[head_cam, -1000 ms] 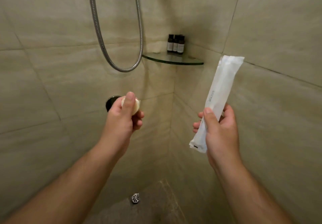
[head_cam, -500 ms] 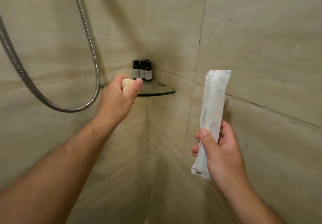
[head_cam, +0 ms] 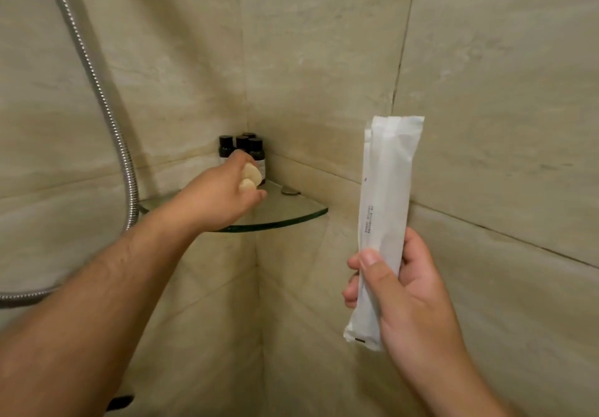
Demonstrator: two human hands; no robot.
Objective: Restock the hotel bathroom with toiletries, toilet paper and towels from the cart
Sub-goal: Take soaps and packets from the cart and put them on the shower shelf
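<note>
Beige tiled walls meet in a corner, where a glass shelf (head_cam: pixel 293 214) carries small dark bottles (head_cam: pixel 226 146) at the back. The left hand (head_cam: pixel 217 201) pinches a round soap (head_cam: pixel 250 178) just above the glass, right in front of the bottles. I'd set it toward the bare curved edge (those bottles look easy to topple). The right hand (head_cam: pixel 413 300) grips a long white packet (head_cam: pixel 385 209) upright, well apart from the shelf. The shower hose (head_cam: pixel 97 92) hangs left of the arm.
</note>
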